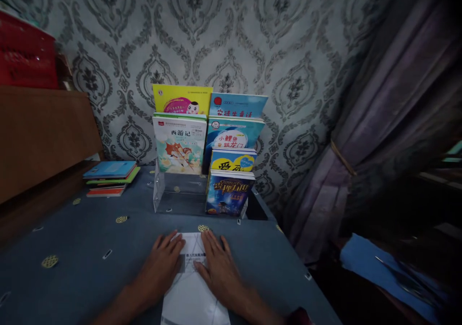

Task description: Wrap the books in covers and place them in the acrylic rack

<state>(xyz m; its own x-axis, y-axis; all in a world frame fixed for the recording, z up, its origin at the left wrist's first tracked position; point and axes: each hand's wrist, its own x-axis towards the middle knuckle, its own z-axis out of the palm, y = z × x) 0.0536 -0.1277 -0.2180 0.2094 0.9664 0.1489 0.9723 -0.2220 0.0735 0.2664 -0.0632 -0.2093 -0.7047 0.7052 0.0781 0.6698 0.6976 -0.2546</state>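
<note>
On the cloth in front of me lies a white printed booklet (195,296), with dark lettering and a grey patch near its upper part. How thick it is, I cannot tell. My left hand (162,265) rests flat along its left edge, fingers stretched forward. Across its right side lies my right hand (219,269), also flat, with the thumb pointing inward and the fingers apart. Both hands cover parts of the booklet's edges. Beyond them stands a clear tiered book rack (180,201).
The rack holds a white-and-green storybook (180,144), a yellow book (182,94), a dark blue book (229,195) and several blue ones. A book stack (110,176) lies at left, beside a brown wooden cabinet (43,137). A tied curtain (339,171) hangs right of the table.
</note>
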